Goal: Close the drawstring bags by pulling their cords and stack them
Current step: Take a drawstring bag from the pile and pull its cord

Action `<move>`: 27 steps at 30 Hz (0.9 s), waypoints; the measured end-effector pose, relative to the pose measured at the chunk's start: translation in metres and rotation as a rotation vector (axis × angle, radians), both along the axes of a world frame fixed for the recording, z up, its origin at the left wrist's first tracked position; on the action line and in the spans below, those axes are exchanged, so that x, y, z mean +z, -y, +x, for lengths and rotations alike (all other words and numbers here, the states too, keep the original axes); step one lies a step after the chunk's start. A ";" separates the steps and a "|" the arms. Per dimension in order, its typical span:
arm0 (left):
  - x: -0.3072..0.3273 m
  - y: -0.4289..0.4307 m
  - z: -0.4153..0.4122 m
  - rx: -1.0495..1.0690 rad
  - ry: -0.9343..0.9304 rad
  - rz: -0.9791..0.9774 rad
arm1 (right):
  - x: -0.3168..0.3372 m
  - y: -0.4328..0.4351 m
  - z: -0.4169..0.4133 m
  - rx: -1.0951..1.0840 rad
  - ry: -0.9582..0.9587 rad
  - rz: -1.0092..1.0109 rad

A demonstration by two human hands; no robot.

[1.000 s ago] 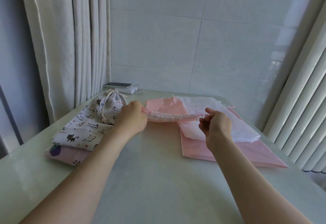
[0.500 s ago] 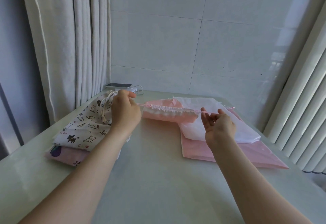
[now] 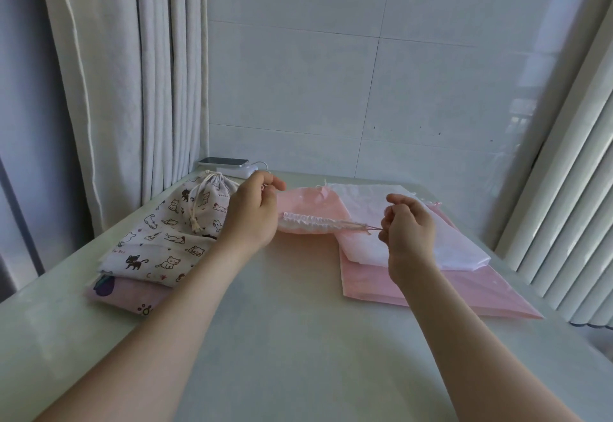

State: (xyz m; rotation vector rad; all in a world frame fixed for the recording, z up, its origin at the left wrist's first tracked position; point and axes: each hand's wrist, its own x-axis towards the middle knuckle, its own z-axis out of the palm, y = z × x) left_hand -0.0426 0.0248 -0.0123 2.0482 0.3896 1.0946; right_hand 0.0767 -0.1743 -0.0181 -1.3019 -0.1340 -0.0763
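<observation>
Pink bag [image 3: 308,204], mouth gathered, cords [image 3: 373,227] taut

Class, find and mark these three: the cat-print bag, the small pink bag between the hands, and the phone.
cat-print bag [image 3: 172,232], head view, on its printed cloth.
small pink bag [image 3: 310,204], head view, on the smooth cloth behind its gathered mouth.
phone [image 3: 224,161], head view, on its dark screen.

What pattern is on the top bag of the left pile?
The top bag is white with small cartoon cats; the head view shows it.

Left end of cord [image 3: 372,227] behind left hand [image 3: 252,214]
</observation>
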 end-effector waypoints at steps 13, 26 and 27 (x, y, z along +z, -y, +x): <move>-0.002 0.003 -0.009 0.263 -0.456 0.529 | -0.018 -0.003 0.014 0.008 0.529 -0.845; -0.007 -0.007 -0.008 0.374 -0.526 0.440 | -0.025 -0.002 0.020 -0.065 0.606 -1.035; -0.006 -0.007 -0.008 0.395 -0.531 0.447 | -0.025 -0.002 0.020 -0.065 0.589 -1.005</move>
